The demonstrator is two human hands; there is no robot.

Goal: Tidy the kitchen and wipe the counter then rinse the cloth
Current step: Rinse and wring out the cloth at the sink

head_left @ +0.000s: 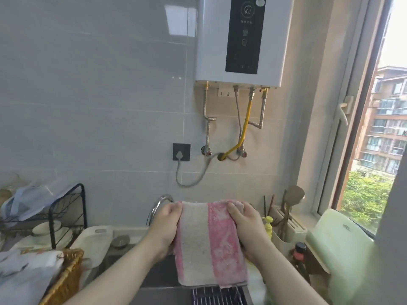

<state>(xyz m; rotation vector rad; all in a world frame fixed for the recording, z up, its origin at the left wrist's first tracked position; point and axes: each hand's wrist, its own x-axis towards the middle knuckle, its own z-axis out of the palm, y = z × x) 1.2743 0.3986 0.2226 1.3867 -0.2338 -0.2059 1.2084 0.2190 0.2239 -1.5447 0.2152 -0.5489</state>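
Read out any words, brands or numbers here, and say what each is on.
The black panel on the water heater: round logo and small characters beneath, too blurred to read.
The sticker at the panel's top corner: too small.
The green box by the window: small mark, blurred.

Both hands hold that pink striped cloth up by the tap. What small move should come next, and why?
Probably lower the cloth toward the tap to rinse it: the left hand and right hand grip its upper corners, it hangs spread above the sink, and no running water shows.
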